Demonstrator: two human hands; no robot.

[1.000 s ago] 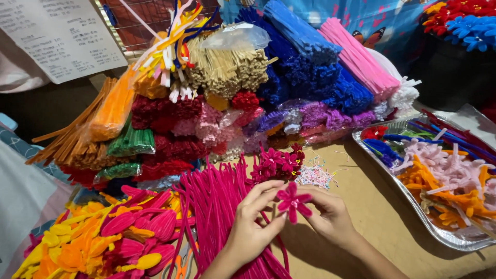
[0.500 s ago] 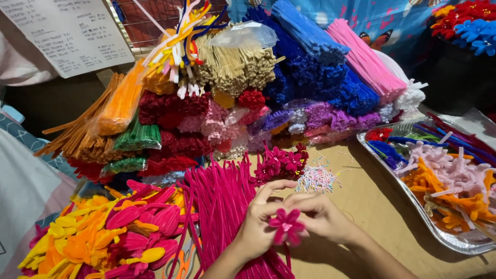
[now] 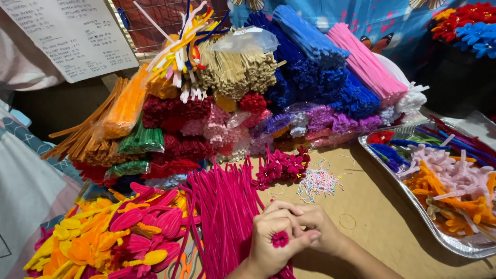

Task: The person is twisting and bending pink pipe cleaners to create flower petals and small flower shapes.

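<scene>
My left hand [image 3: 274,243] and my right hand [image 3: 320,230] are pressed together at the bottom centre, both closed around a small magenta pipe-cleaner flower [image 3: 280,238]. Only the flower's round tip shows between my left fingers; its petals are folded inside the grip. Right beside my left hand lies a loose bundle of magenta pipe cleaners [image 3: 225,217]. A cluster of finished magenta flowers [image 3: 281,166] rests on the brown tabletop [image 3: 361,206] just beyond my hands.
A tall heap of bundled pipe cleaners [image 3: 248,93] in many colours fills the back. Yellow, orange and pink petal shapes [image 3: 113,237] lie at the left. A foil tray [image 3: 465,245] of mixed pieces stands at the right. Small pastel elastic bands [image 3: 318,182] are scattered near the flowers.
The flower's spread petals have been folded in and both hands have closed around it, moving slightly toward the bottom of the view.
</scene>
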